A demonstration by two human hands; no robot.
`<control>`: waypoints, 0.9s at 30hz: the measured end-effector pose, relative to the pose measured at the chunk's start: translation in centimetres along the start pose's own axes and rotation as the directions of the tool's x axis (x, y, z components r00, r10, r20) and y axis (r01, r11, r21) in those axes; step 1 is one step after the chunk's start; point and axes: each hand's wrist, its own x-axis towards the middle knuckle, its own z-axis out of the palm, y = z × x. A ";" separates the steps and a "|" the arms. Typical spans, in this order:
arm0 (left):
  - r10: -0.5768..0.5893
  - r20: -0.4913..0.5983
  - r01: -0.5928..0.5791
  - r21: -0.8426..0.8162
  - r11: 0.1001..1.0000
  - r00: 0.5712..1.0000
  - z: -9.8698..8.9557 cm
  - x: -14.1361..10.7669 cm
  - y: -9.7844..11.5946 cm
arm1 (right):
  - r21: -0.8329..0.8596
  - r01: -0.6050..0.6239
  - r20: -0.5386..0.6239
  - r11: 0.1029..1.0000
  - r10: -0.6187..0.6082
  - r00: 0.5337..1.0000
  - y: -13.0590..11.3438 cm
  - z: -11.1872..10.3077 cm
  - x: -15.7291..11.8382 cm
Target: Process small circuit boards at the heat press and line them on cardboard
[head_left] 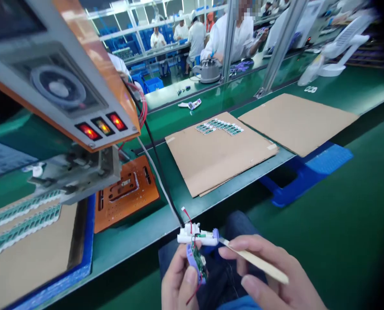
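My left hand is closed around a small white and purple plastic device. Its white housing lies above the fingers, with a purple cap at the right end. A purple part with a green circuit board hangs open from it, and thin red wires stick out above and below. In my right hand is a pale, flat-handled tool, gripped between thumb and fingers. Its thin metal-looking tip meets or nearly meets the purple cap; I cannot tell which.
An orange press machine with lit switches overhangs an orange fixture plate at left. Cardboard sheets on the green bench bear rows of small boards. A blue stool stands at right. Co-workers sit across the line.
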 end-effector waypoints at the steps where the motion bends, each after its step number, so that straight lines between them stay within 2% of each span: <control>1: -0.004 0.023 0.004 0.005 1.000 1.000 0.0 -0.1 0.1 | -0.009 0.028 0.000 1.000 -0.028 1.000 -0.2 0.1 0.0; 4: 0.000 0.067 -0.002 0.024 1.000 0.998 0.1 -0.6 0.4 | -0.055 0.093 -0.028 0.994 -0.095 0.995 -0.9 0.7 0.1; 7: 0.008 0.042 -0.009 0.014 1.000 0.999 0.5 -1.2 0.7 | -0.093 0.077 -0.100 0.993 -0.086 0.991 -1.6 1.6 0.0; 10: -0.003 0.067 0.004 -0.008 1.000 0.998 0.8 -1.6 0.9 | -0.108 0.055 -0.088 0.993 -0.064 0.994 -1.9 2.1 -0.3; 18: -0.067 0.109 0.071 -0.039 0.997 0.992 0.6 -1.6 0.6 | -0.013 0.028 -0.004 1.000 -0.028 1.000 -0.8 1.9 -0.5; 22: -0.058 0.219 0.063 -0.020 0.998 0.974 -0.2 -1.3 0.0 | 0.023 0.019 0.016 1.000 -0.019 1.000 -0.4 1.7 -0.5; 27: -0.035 0.292 0.033 0.011 0.999 0.956 -0.7 -1.1 -0.1 | 0.112 -0.093 -0.058 0.989 0.100 0.993 -0.4 2.1 -0.8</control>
